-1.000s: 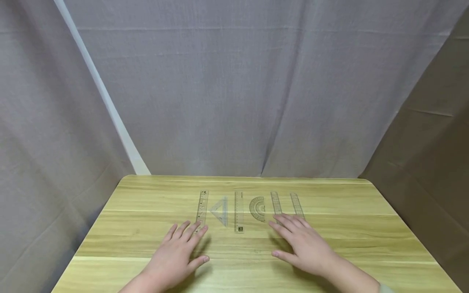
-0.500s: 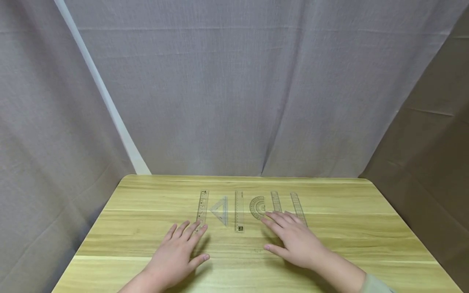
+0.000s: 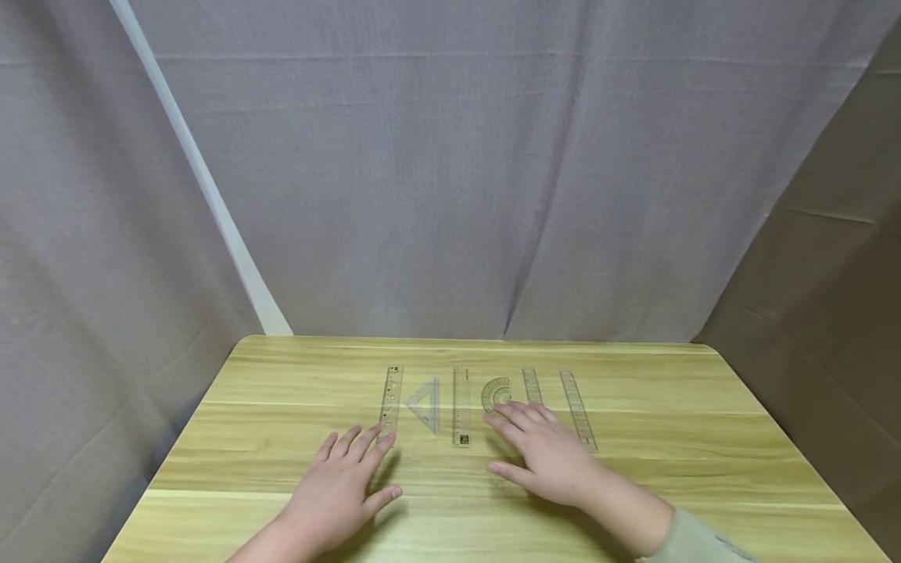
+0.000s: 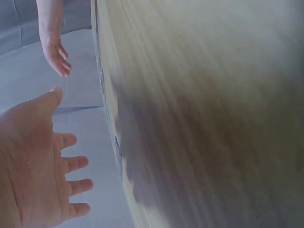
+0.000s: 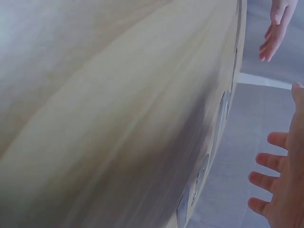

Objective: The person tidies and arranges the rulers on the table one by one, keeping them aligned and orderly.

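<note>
My left hand hovers palm down with spread fingers, its fingertips overlapping the lower end of a clear ruler with black markings. My right hand, fingers also spread, is over the near part of a clear protractor and hides the lower end of another clear ruler. Between the hands lie a clear set square and a ruler. Farthest right is one more ruler, slightly slanted. In the left wrist view, the left palm stands above the tabletop, holding nothing; the right palm looks the same in its own view.
The wooden table has rounded far corners. Grey curtains hang behind it and along both sides. A pale strip shows between two curtains at the left.
My right hand has moved left, from over the two right-hand rulers to the protractor, uncovering the rightmost ruler. The left hand has stayed nearly still.
</note>
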Demonstrator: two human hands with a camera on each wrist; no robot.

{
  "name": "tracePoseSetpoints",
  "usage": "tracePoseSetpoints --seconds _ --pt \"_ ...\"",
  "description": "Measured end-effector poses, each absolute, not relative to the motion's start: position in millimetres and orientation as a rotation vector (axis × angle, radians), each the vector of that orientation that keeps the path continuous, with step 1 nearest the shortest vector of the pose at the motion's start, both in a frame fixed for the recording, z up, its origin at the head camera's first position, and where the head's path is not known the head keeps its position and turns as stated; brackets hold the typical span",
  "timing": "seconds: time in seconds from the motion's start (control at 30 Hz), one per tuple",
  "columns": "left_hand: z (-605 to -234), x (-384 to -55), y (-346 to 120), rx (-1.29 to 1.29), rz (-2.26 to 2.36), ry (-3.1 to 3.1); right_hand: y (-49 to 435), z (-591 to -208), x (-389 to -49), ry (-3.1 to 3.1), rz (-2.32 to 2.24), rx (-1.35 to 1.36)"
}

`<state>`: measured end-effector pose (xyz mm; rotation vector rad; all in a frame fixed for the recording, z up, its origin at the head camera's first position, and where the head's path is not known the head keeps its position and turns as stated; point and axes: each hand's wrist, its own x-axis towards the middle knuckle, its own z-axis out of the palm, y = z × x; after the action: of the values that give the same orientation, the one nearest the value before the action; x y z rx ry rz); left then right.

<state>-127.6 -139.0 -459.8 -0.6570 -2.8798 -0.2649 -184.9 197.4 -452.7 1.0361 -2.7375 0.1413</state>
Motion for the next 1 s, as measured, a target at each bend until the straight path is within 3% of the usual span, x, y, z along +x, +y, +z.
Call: tracePoseSetpoints --seconds 1.0 --pt "-463 -139 -143 -0.564 -0.241 -2.954 160 -455 -203 -2.769 0.178 1.031"
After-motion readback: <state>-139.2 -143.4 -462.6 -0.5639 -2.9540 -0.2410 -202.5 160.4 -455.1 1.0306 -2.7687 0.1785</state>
